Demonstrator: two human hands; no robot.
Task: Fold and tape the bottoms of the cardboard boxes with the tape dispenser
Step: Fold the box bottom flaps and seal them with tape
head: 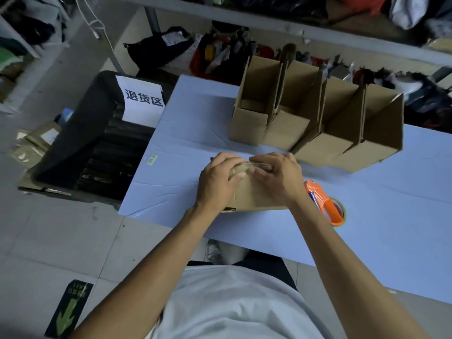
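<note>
— Head view looked down at what sort of surface?

— At a pale blue table (pixel 244 111) with creases in its covering. It stood on a floor of grey tiles (pixel 61 241), and a green arrow sticker (pixel 68 311) lay on the floor at the lower left.

— Where was the cardboard box?

— The cardboard box (pixel 254 194) lay near the table's front edge, under both hands. The left hand (pixel 217 182) pressed on its left part with the fingers curled over the far edge. The right hand (pixel 281 177) pressed beside it, fingers bent down onto a strip of clear tape (pixel 254 165) at that edge. Neither hand closed around anything; both lay on the box.

— And the tape dispenser?

— The orange tape dispenser (pixel 327 204) rested on the table just right of the right wrist, untouched.

— What else stood there?

— A row of open boxes (pixel 315 118) stood at the far side, touching one another. Left of the table was a black bin (pixel 97 143) with a white paper sign (pixel 143 101). Behind ran a grey shelf (pixel 293 28) with cluttered bags above and under it.
</note>
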